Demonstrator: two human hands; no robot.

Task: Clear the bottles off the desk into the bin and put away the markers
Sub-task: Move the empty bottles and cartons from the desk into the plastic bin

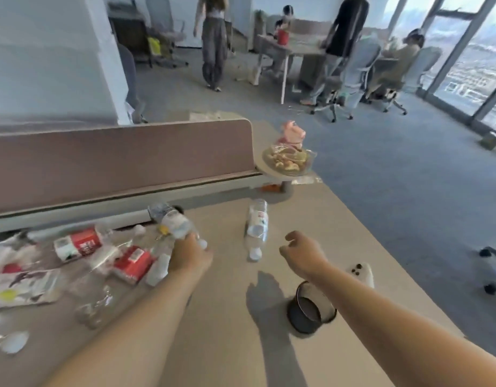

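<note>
My left hand (189, 254) grips a clear plastic bottle (174, 220) near its cap end and holds it tilted above the desk (230, 339). A second clear bottle (257, 226) with a white label lies on the desk, cap toward me. My right hand (299, 251) hovers just right of it, fingers curled and apart, holding nothing. Two bottles with red labels (79, 243) (133, 263) lie among crumpled clear bottles at the left. A black mesh cup (311, 307) stands under my right forearm. No markers are visible.
A brown partition (121, 160) runs along the desk's back. A plate of snacks (288, 160) with a pink toy stands at the far corner. A white phone (362, 273) lies at the right. Wrappers litter the left side. People and office chairs occupy the room behind.
</note>
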